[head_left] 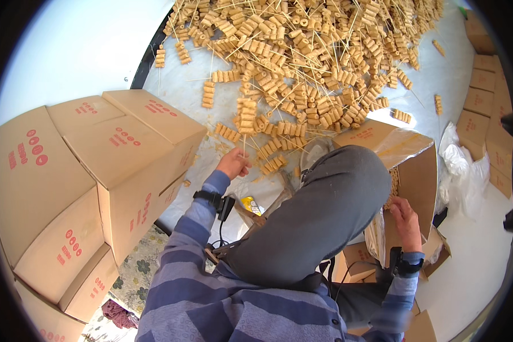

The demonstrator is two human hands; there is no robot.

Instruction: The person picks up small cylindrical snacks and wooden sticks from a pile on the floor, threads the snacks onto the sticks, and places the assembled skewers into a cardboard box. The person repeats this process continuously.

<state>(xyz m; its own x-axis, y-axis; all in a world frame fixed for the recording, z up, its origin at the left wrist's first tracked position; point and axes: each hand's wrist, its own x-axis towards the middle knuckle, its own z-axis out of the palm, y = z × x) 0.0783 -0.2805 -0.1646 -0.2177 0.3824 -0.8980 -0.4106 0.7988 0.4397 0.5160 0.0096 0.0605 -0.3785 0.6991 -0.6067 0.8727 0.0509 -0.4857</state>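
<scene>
One skewer of ridged, tan pieces (246, 115) stands nearly upright above the left hand (233, 164), whose fingers pinch its bare stick from below. Beyond it spreads a single heap of similar skewers (302, 62), too many and too tangled to count, on a pale surface (202, 151); at least three more lie apart from the heap on its right side.

The left forearm reaches up from the lower part of the view in a striped sleeve (191, 225), with one black strap (208, 198) at the wrist. The right forearm rises at the lower right, a second black strap (410, 267) on it. The right hand (406, 223) is at the mouth of one open carton (419, 182), fingers bent and pointing upward; whether they hold anything I cannot tell. Tan pieces (394, 181) show inside that carton, partly hidden by the one raised knee (325, 194) between the arms.

At least four closed boxes (137, 176) are stacked at the left, and one crumpled white plastic bag (464, 171) lies to the right of the open carton.
</scene>
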